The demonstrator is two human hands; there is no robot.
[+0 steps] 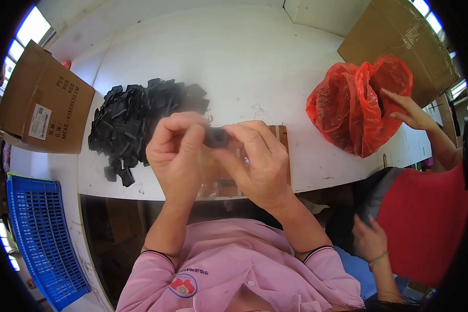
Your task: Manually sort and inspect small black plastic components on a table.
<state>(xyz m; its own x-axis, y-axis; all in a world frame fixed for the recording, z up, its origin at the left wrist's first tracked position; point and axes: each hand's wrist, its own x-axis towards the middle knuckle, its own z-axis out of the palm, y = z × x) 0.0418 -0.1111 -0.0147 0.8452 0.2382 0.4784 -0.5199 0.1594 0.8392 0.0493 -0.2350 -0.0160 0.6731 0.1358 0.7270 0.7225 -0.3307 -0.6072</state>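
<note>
A small black piece (216,137), dark and soft-looking with a hollow in it, is held up between both hands over the front of the table. My left hand (178,151) pinches its left side with thumb and fingers. Its right side is gripped by my right hand (258,156), fingers curled over the top. Just beyond my left hand lies a large heap of flat black pieces (135,117), a few of them loose at its near edge. Beneath my hands a brown taped board (281,179) shows in part.
A red plastic bag (338,104) stands at the right, with a co-worker's hand (411,110) at its opening. Cardboard boxes stand at the left (52,99) and the far right (395,47). A blue plastic basket (44,234) sits low at the left, beside the white table (234,57).
</note>
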